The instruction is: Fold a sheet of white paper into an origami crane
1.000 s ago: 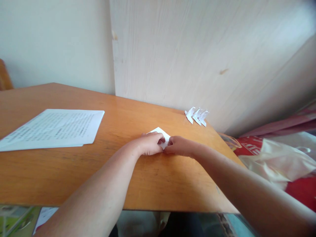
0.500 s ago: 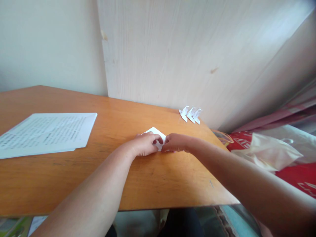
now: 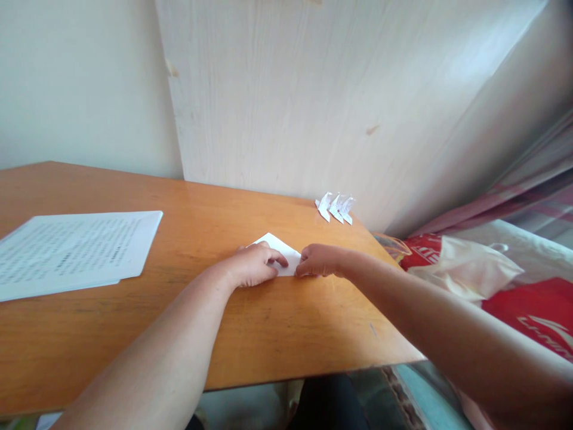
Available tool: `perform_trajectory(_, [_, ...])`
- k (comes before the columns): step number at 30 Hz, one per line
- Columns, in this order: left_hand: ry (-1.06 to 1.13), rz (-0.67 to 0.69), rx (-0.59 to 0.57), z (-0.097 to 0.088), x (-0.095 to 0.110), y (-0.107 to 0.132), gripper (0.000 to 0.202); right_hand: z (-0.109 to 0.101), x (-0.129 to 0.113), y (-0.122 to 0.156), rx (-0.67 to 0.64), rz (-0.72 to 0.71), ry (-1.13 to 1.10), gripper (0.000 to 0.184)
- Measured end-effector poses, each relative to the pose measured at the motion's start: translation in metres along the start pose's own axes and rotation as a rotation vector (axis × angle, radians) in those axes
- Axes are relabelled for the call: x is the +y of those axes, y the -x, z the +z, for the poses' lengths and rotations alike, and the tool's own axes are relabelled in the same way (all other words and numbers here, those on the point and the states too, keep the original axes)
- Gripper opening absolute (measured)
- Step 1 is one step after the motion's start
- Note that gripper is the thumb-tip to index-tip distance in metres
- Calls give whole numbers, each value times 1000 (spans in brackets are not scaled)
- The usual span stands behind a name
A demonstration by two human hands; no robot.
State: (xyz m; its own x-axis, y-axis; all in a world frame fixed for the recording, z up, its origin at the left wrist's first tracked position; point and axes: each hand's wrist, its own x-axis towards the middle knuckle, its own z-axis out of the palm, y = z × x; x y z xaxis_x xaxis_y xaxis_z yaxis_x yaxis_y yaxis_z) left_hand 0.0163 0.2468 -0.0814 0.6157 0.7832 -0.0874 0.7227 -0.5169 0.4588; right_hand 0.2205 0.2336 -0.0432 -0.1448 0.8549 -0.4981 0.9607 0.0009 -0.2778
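A folded piece of white paper [image 3: 289, 260] lies on the wooden table, its peak pointing away from me and its straight edge towards me. My left hand [image 3: 257, 264] rests over the paper's left part, palm down, thumb and fingers apart, covering the left corner. At the right corner, my right hand [image 3: 316, 261] has its fingers pinched together on the paper. Its curled fingers hide that corner.
Several folded paper pieces [image 3: 335, 208] stand in a row by the light wooden panel. A stack of printed sheets [image 3: 85, 248] lies on the table's left. Beyond the right edge are red bags [image 3: 535, 313] and a pale plastic bag [image 3: 470, 272].
My hands are a little farther apart, the left one having shifted left, so more of the paper shows between them. The whole view has turned slightly to the right.
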Motion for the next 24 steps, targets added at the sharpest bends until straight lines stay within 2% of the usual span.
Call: perform_trajectory(24, [-11,27,10,5,-9,-6,44,-6,32,8,-14,89,-106,17])
